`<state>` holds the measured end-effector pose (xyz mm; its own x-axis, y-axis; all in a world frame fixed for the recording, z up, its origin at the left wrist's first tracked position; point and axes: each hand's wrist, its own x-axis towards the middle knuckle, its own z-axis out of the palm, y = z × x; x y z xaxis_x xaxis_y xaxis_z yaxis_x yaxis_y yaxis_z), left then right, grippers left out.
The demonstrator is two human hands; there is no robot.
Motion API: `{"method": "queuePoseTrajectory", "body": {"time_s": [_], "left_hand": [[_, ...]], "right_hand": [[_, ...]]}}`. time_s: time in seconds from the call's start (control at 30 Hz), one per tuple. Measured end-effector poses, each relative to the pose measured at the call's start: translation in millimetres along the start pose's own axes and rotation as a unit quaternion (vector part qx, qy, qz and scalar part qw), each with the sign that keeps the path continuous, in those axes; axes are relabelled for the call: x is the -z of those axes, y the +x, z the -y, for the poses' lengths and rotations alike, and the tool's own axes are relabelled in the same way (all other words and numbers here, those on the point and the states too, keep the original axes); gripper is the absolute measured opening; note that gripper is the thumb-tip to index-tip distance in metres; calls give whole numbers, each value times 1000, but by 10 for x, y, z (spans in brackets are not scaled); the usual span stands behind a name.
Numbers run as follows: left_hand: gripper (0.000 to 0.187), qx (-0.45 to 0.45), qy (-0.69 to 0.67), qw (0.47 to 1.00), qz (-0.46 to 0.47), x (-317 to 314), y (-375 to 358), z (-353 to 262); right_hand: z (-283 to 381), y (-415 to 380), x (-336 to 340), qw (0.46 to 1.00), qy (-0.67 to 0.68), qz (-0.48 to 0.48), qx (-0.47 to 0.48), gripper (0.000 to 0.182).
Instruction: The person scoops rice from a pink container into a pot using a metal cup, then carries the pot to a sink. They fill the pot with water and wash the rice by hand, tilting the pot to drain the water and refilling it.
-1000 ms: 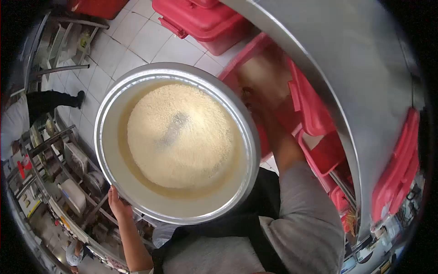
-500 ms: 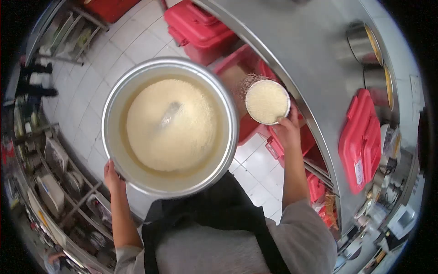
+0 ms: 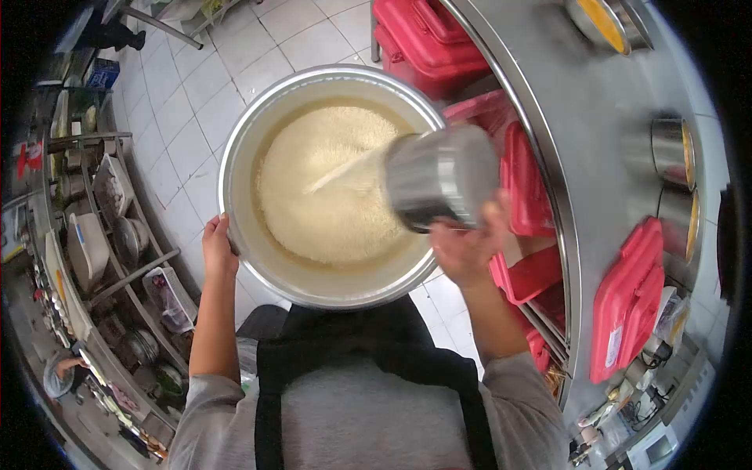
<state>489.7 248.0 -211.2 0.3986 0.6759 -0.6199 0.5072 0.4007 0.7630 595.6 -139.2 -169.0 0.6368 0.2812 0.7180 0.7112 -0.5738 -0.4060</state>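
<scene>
A large metal pot [image 3: 337, 287] is in front of my apron, with a wide bed of pale grain [image 3: 313, 168] that looks like rice inside. My left hand [image 3: 220, 249] is closed around a handle at the pot's left side. Over the pot's right rim, my right hand [image 3: 474, 243] grips a steel cup [image 3: 450, 176], blurred by motion and tipped on its side with its mouth toward the pot. A pale streak of grain runs from the cup's mouth down to the pile.
A steel counter [image 3: 603, 141] curves along the right, bearing a red lid [image 3: 627, 305] and several steel containers [image 3: 670, 153]. Under its edge stand red bins, one with a closed lid [image 3: 431, 43]. Shelves with trays [image 3: 88, 247] line the left, beyond white floor tiles [image 3: 184, 117].
The full cup has moved left from above the open red bin to the pot and tipped over, and grain now falls from it. My left hand stays on the pot.
</scene>
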Motion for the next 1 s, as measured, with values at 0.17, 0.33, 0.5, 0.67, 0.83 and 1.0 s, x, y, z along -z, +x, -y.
{"method": "queuePoseTrajectory", "body": {"time_s": [0.17,0.33,0.5,0.67,0.83,1.0], "left_hand": [[23,15,-17,999,-35,-86,-6,-34],[22,-21,-30,999,12,-37,165,-15],[25,-6,-11,999,-40,-154,195,-61],[24,-35,21,999,-19,-124,161,-108],[21,-42,33,999,4,-232,78,-142],[16,-9,16,1000,22,-162,66,-148]], "right_hand": [[-667,-466,191,967,-89,15,-238,57],[-2085,-1418,-953,938,-126,165,-278,43],[-3290,-2073,-2009,725,-304,268,-556,47],[-3193,-2467,-2798,745,-140,372,-535,49],[-3089,-2621,-2643,709,281,290,-579,52],[-2697,-1976,-1724,530,434,188,-704,60]]}}
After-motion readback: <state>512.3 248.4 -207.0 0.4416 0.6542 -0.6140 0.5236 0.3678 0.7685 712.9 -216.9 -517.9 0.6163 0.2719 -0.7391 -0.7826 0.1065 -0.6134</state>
